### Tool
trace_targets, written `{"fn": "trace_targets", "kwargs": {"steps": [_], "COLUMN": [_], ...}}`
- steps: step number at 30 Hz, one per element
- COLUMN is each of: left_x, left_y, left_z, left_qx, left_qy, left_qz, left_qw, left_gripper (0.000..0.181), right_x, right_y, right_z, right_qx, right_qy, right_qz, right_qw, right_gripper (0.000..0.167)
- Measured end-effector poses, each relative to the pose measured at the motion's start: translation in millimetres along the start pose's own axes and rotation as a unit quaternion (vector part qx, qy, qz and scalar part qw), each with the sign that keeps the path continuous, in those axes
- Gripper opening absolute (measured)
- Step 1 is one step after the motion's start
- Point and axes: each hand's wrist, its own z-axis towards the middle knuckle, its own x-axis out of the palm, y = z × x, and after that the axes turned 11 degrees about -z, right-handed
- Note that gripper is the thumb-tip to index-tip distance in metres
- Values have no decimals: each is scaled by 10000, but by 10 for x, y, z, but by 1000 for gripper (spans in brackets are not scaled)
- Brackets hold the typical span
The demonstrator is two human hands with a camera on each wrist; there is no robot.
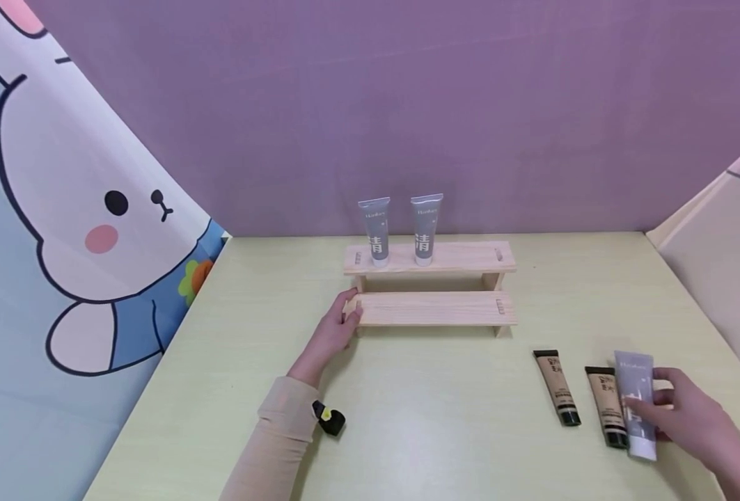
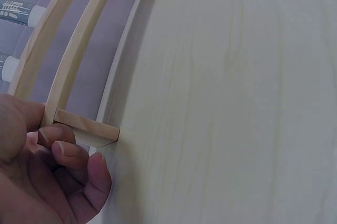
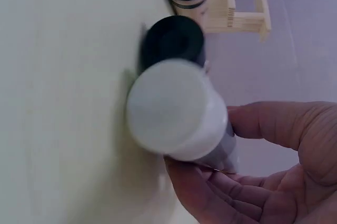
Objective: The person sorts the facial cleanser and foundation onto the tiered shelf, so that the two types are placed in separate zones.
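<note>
A two-step wooden rack (image 1: 432, 309) stands toward the back of the table. My left hand (image 1: 337, 323) pinches the left end of its lower step, thumb on the top; the left wrist view shows the curled fingers (image 2: 73, 155) beside the rack's leg. At the right, my right hand (image 1: 689, 410) holds a grey squeeze tube (image 1: 635, 390) between thumb and fingers. Its white cap (image 3: 174, 110) faces the right wrist camera. Close against it on the left is a brown tube with a black cap (image 1: 606, 403). Another brown tube (image 1: 557, 390) lies farther left.
Two grey tubes, one at the left (image 1: 377, 229) and one near the middle (image 1: 426, 228), stand on their caps on the upper step. A purple cloth (image 1: 407, 104) hangs behind the table (image 1: 432, 410). Rabbit-print fabric (image 1: 81, 209) borders the left side.
</note>
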Motion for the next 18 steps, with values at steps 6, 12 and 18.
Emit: {"fn": "trace_targets", "kwargs": {"steps": [6,12,18], "left_x": [-2,3,6], "left_y": [2,-6,-1], "left_z": [3,-2,-2], "left_qx": [-4,-11,-22], "left_qy": [7,-21,-10], "left_qz": [8,-53,-18], "left_qw": [10000,10000,10000], "left_gripper": [47,47,48], "right_x": [-76,-130,-134], "right_y": [97,297,590], "right_z": [-4,70,165], "right_qx": [-516,-856,-1046], "right_qy": [-763,-1309,-1599], "right_qz": [-23,-34,192], "right_qw": [9957,9877,9814], "right_gripper": [68,73,75]}}
